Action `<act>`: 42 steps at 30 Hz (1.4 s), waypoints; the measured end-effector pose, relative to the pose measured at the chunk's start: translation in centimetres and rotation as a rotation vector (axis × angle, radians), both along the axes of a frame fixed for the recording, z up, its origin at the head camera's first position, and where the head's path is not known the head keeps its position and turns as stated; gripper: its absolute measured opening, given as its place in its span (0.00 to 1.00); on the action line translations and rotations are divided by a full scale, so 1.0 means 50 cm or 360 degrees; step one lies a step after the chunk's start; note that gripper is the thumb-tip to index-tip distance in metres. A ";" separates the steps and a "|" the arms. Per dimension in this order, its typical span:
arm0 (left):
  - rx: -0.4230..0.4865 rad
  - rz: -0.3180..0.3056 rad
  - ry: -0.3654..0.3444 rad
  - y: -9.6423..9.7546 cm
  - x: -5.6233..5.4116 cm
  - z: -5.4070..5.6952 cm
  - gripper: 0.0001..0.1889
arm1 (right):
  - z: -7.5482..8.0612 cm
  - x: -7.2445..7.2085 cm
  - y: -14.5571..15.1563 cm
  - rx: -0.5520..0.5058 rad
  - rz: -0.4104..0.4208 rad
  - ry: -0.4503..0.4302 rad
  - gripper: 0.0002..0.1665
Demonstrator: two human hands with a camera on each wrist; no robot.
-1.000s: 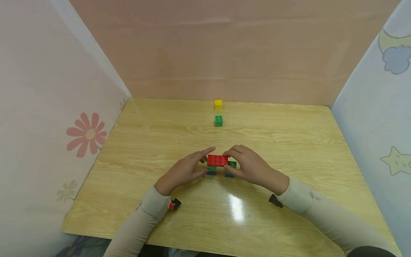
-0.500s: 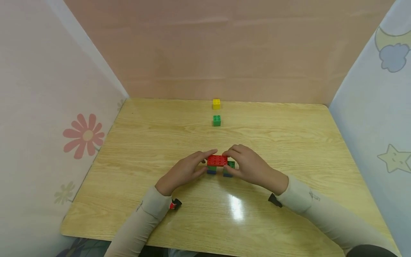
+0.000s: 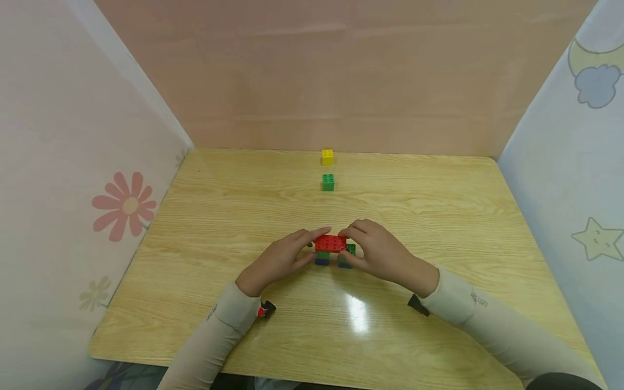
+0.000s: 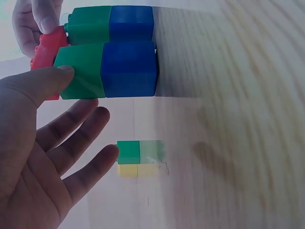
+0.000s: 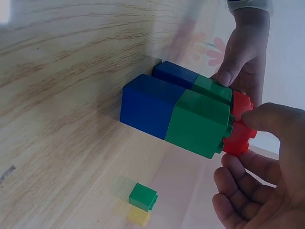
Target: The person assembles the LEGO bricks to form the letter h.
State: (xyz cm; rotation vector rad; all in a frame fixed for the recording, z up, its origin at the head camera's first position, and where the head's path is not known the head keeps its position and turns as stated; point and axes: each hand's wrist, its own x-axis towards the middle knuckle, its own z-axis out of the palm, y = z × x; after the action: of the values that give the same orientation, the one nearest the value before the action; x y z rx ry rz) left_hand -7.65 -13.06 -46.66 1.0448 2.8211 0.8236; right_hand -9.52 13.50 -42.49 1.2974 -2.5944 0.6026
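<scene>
In the head view a red building brick (image 3: 330,244) with two rows of studs lies across two stacks. Each stack has a blue brick below and a green one on top. My left hand (image 3: 280,257) pinches the left stack's green brick (image 4: 83,71), thumb on its near face and fingers on the far side; the blue brick (image 4: 129,69) under it stands on the table. My right hand (image 3: 377,249) grips the red brick's right end between thumb and index finger. Beside it, studs of the right stack's green brick (image 5: 200,121) show uncovered, above its blue brick (image 5: 150,105).
Farther back on the wooden table (image 3: 234,189) stand a loose green brick (image 3: 328,182) and a yellow brick (image 3: 327,157), one behind the other. A brown back panel (image 3: 312,76) and patterned side panels enclose the table.
My left index finger has come down to the red brick's far edge. The gap between the two stacks has narrowed a little. My right hand keeps its grip on the red brick.
</scene>
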 end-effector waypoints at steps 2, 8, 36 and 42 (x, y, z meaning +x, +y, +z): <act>-0.0001 -0.0005 0.0005 0.000 0.000 0.000 0.39 | 0.000 0.000 0.001 0.0002 -0.0002 0.0012 0.20; 0.0003 -0.0011 0.0038 0.003 -0.002 0.001 0.38 | 0.002 0.000 0.004 0.0007 -0.0006 0.0060 0.20; 0.0034 -0.0033 0.0007 0.005 0.001 0.001 0.37 | 0.001 0.011 0.011 0.0066 -0.0092 0.0085 0.20; 0.0029 -0.0029 -0.0001 0.006 0.002 0.005 0.36 | 0.002 0.014 0.012 0.0072 -0.0126 0.0064 0.21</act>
State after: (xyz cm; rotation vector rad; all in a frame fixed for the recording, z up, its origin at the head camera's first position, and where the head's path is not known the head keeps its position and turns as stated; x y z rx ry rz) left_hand -7.56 -12.79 -46.41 1.0712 2.8046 0.8496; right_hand -8.83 14.12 -42.38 1.2006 -2.6265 0.5018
